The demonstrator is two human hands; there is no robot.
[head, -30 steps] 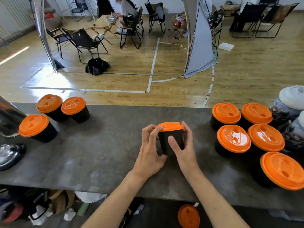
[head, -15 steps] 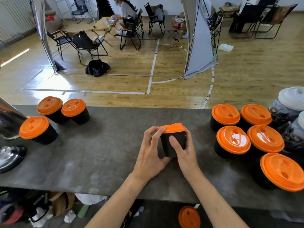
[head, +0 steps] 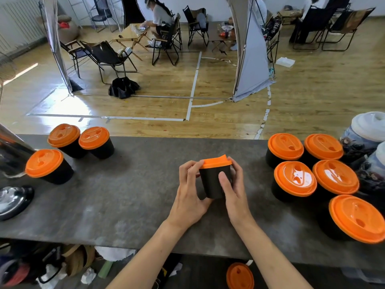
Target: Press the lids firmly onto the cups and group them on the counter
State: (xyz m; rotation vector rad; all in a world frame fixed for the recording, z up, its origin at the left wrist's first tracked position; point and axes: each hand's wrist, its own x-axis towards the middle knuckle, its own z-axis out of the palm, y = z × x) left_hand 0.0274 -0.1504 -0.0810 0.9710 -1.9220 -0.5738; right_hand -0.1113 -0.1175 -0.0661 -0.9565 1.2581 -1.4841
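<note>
While both hands grip it mid-worktop (head: 125,195), the black cup (head: 213,184) tilts; left hand (head: 190,197) and right hand (head: 234,188) fingers curl round its sides below the orange lid (head: 216,162).

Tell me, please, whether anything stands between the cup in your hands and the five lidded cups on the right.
Nothing visible does: only bare grey counter lies between the black orange-lidded paper cup and the right-hand group of five cups.
</note>
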